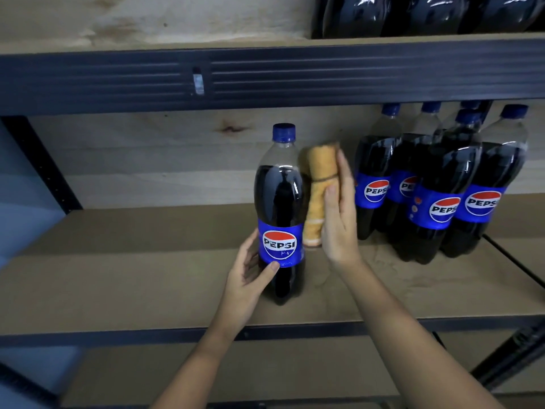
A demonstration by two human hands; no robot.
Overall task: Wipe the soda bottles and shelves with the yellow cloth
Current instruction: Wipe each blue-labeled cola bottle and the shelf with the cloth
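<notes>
Soda bottle (280,214), "PEPSI" label, upright on shelf (147,276): left hand (250,273) curled round its lower body. Yellow cloth (318,196), just right of bottle, apparently touching: right hand (339,219) grips it.

Single Pepsi bottle (280,214) upright on middle shelf (147,276), left hand (250,278) at its left, cloth (318,196) just right of it in right hand (339,219); bottle cluster (436,184) further right; wrapped bottles (427,13) on the upper shelf (147,45)

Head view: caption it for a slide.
Left hand steadies a Pepsi bottle while right hand holds the yellow cloth beside it.
</notes>
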